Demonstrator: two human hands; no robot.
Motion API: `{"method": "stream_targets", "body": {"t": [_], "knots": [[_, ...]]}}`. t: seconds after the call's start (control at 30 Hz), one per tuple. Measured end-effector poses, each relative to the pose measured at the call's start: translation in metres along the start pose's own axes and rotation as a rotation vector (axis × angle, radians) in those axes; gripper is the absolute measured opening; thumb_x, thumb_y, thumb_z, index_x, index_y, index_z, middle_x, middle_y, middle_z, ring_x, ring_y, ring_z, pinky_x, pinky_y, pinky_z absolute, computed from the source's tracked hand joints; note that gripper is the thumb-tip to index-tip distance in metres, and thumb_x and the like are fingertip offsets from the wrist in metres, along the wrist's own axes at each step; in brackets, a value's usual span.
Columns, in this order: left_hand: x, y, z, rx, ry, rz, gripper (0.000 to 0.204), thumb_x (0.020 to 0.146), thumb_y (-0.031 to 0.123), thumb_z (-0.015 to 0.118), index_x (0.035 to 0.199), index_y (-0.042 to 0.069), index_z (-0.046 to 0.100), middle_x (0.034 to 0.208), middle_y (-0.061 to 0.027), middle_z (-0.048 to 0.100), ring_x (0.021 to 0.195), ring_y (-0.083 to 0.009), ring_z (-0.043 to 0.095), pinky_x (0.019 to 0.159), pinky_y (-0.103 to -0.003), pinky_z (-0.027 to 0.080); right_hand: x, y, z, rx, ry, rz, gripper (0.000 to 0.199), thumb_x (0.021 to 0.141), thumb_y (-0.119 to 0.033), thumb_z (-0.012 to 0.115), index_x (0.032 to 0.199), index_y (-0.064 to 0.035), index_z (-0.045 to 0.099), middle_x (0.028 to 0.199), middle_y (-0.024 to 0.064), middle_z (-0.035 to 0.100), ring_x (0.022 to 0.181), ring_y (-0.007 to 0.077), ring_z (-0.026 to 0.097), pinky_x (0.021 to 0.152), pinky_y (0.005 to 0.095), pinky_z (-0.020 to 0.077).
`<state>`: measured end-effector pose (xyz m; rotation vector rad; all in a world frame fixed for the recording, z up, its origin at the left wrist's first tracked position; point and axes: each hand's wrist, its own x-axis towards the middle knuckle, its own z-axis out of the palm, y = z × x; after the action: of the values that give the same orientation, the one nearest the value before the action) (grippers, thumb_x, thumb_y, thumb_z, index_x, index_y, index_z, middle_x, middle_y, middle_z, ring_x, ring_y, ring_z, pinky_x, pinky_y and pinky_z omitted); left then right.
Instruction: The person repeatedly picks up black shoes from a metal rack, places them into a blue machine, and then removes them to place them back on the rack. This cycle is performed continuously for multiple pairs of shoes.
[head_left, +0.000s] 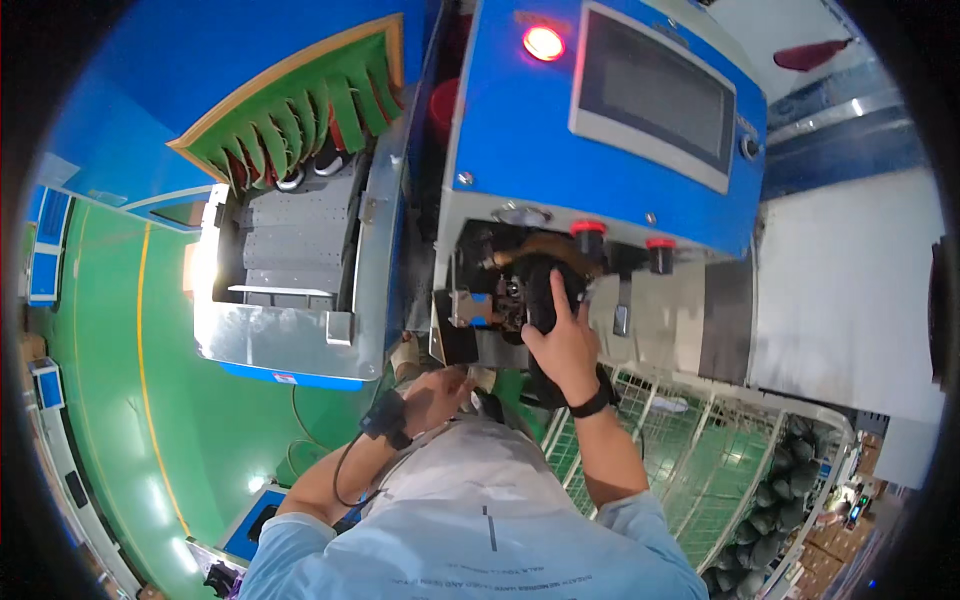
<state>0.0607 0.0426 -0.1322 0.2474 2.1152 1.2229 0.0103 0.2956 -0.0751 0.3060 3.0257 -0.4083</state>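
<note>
My right hand [565,345] grips a black shoe [541,300] in the opening under the blue machine [520,130]. Its index finger stretches along the dark surface, while the thumb lies on the near side. Metal parts of the machine's working head [510,292] sit just left of the shoe, which partly hides them. My left hand [436,397] is held low in front of my waist, away from the machine. Its fingers look bent and are partly hidden, so what they hold, if anything, does not show.
A conveyor [300,225] with a green strip curtain [300,120] stands on the left, dark shoes with white soles under the strips. Two red-topped knobs [588,235] hang below the machine's panel. A white wire rack [690,430] and piled dark shoes [780,490] are at the right.
</note>
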Motion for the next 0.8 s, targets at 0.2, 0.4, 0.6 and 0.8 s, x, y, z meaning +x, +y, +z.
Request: {"method": "stream_targets", "body": {"t": [0.2, 0.4, 0.6, 0.8], "knots": [[-0.003, -0.025, -0.039, 0.059, 0.068, -0.005, 0.037, 0.105, 0.036, 0.060, 0.104, 0.001, 0.072, 0.090, -0.0214, 0.072, 0.085, -0.0402, 0.070, 0.075, -0.048, 0.053, 0.022, -0.005, 0.009, -0.067, 0.000, 0.002, 0.085, 0.094, -0.039, 0.068, 0.167, -0.0155, 0.031, 0.134, 0.0430, 0.055, 0.089, 0.0512, 0.072, 0.070, 0.0549, 0.0617], [0.013, -0.033, -0.050, 0.041, 0.117, -0.061, 0.041, 0.105, 0.039, 0.059, 0.107, 0.000, 0.071, 0.093, -0.0242, 0.073, 0.088, -0.0424, 0.071, 0.077, -0.051, 0.054, 0.010, -0.009, 0.007, -0.171, 0.032, -0.056, 0.088, 0.100, -0.036, 0.065, 0.170, -0.0115, 0.017, 0.132, 0.0470, 0.049, 0.089, 0.0551, 0.069, 0.072, 0.0557, 0.0589], [0.041, -0.007, -0.019, -0.122, -0.028, 0.100, 0.040, 0.105, 0.039, 0.059, 0.113, 0.002, 0.073, 0.098, -0.0205, 0.075, 0.090, -0.0385, 0.073, 0.077, -0.046, 0.056, -0.013, -0.014, 0.005, -0.114, 0.098, -0.009, 0.095, 0.096, -0.034, 0.070, 0.167, -0.0012, 0.017, 0.140, 0.0440, 0.042, 0.113, 0.0567, 0.060, 0.089, 0.0572, 0.0547], [0.026, 0.063, -0.006, -0.666, -0.242, -0.156, 0.074, 0.099, 0.071, 0.060, 0.130, 0.004, 0.057, 0.096, -0.0090, 0.073, 0.079, -0.0158, 0.071, 0.069, -0.030, 0.057, -0.090, 0.002, 0.013, -0.044, 0.302, -0.178, 0.087, 0.087, -0.027, 0.078, 0.163, -0.0123, 0.039, 0.138, 0.0390, 0.049, 0.110, 0.0575, 0.061, 0.087, 0.0597, 0.0555]]}}
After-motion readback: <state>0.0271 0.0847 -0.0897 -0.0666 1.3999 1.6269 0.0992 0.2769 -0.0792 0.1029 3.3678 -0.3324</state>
